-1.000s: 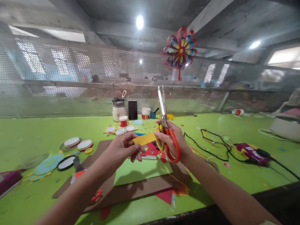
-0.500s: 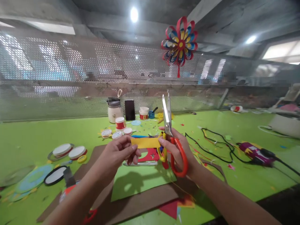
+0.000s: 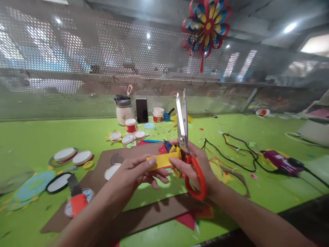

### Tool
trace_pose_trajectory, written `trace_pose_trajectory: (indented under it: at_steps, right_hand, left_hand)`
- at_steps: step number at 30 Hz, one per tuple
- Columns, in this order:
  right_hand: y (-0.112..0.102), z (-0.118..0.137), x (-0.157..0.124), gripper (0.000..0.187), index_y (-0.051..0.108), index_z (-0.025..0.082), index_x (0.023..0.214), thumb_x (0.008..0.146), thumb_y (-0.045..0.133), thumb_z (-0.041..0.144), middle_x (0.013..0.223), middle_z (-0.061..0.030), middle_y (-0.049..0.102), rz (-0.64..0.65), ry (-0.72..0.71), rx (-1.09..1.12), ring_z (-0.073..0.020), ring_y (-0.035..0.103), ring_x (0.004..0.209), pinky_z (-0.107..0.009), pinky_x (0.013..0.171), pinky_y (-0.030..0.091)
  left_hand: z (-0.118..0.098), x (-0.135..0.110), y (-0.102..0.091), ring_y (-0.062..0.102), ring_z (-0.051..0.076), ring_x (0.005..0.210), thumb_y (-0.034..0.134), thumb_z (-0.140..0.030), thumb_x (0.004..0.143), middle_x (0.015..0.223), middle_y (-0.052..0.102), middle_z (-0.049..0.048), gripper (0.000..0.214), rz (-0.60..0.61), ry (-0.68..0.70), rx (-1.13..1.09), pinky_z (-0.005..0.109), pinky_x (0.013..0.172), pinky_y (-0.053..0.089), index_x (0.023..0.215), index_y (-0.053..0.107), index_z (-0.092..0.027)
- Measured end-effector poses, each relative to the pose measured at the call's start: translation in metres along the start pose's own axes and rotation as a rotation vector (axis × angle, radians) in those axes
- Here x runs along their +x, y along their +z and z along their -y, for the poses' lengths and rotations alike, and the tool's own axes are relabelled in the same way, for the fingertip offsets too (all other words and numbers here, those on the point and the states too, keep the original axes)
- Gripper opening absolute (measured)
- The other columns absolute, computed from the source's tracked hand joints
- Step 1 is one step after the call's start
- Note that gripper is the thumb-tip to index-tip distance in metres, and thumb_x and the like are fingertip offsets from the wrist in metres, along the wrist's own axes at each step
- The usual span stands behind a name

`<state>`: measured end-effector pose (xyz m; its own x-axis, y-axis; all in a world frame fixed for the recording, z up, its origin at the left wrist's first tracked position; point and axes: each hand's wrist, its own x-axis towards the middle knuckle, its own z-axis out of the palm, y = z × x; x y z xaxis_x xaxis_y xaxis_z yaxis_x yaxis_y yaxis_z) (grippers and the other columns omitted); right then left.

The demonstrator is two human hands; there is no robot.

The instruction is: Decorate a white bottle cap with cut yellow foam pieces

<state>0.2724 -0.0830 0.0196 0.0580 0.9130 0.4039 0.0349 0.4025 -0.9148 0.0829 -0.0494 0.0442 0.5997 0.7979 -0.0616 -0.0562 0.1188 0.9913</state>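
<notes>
My left hand (image 3: 140, 171) pinches the left end of a yellow paper strip (image 3: 159, 161) between thumb and fingers, its other fingers spread below. The right end of that strip is pinched by my right hand (image 3: 191, 163), which also holds scissors (image 3: 182, 128). Their blades point up and stand slightly apart, and an orange handle loop hangs by the palm. A yellow loop shows beside my right fingers; whether it is the other handle or paper I cannot tell. Below my hands, light green paper (image 3: 144, 199) lies on a brown board (image 3: 151, 219).
On the green table are a purple tool with a black cord (image 3: 282, 163), white lids (image 3: 82, 157), a red-and-white tub (image 3: 131, 127), a jug (image 3: 124, 111) and a phone (image 3: 142, 110). An orange-handled scraper (image 3: 78, 204) lies left. A paper flower (image 3: 208, 26) hangs above.
The strip has tilted, its right end now higher, and my left hand has turned with its fingers reaching farther under it. The view has tipped down slightly. Both hands keep their hold.
</notes>
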Motion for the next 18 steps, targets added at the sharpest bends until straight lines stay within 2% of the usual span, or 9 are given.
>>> trace_pose_trajectory:
  at_steps: [4, 10, 12, 15, 18]
  right_hand:
    - [0.001, -0.002, 0.0, 0.038, 0.059, 0.023, 0.112, 0.076, 0.071, 0.022, 0.078, 0.0042, 0.052, 0.036, 0.03, 0.006, -0.0077, 0.049, 0.061, -0.019, 0.055, 0.044]
    - [-0.002, -0.002, 0.008, 0.039, 0.058, 0.019, 0.11, 0.075, 0.072, 0.031, 0.076, 0.0027, 0.055, -0.083, 0.045, -0.036, -0.0098, 0.053, 0.061, -0.022, 0.057, 0.047]
    - [-0.009, -0.003, 0.013, 0.039, 0.059, 0.018, 0.11, 0.075, 0.071, 0.032, 0.077, 0.001, 0.058, -0.098, 0.077, -0.137, -0.0121, 0.056, 0.063, -0.024, 0.059, 0.049]
    - [-0.021, -0.007, 0.022, 0.037, 0.062, 0.014, 0.106, 0.076, 0.069, 0.034, 0.083, -0.0049, 0.066, -0.006, 0.126, -0.368, -0.0185, 0.063, 0.073, -0.03, 0.07, 0.052]
    - [-0.029, -0.008, 0.027, 0.033, 0.066, 0.014, 0.106, 0.079, 0.066, 0.033, 0.104, -0.0112, 0.069, 0.17, 0.097, -0.549, -0.0249, 0.064, 0.095, -0.036, 0.087, 0.049]
  left_hand:
    - [0.005, 0.003, 0.0, 0.069, 0.017, 0.062, 0.066, -0.028, 0.084, 0.075, 0.076, 0.0097, 0.016, -0.026, -0.052, -0.047, 0.022, 0.053, 0.05, 0.086, 0.069, -0.012]
    - [0.005, 0.01, -0.01, 0.066, 0.013, 0.057, 0.071, -0.023, 0.08, 0.071, 0.074, 0.009, 0.013, -0.085, -0.031, -0.1, 0.019, 0.05, 0.05, 0.083, 0.068, -0.011]
    - [0.003, 0.01, -0.014, 0.065, 0.013, 0.055, 0.071, -0.02, 0.079, 0.07, 0.074, 0.0092, 0.011, -0.138, -0.016, -0.157, 0.018, 0.049, 0.049, 0.082, 0.066, -0.011]
    - [0.0, 0.009, -0.022, 0.064, 0.012, 0.054, 0.071, -0.017, 0.078, 0.068, 0.074, 0.009, 0.009, -0.266, 0.05, -0.248, 0.018, 0.049, 0.049, 0.08, 0.063, -0.013]
    - [-0.003, 0.007, -0.026, 0.064, 0.013, 0.055, 0.07, -0.016, 0.077, 0.067, 0.072, 0.0079, 0.01, -0.383, 0.142, -0.308, 0.017, 0.049, 0.048, 0.081, 0.062, -0.012]
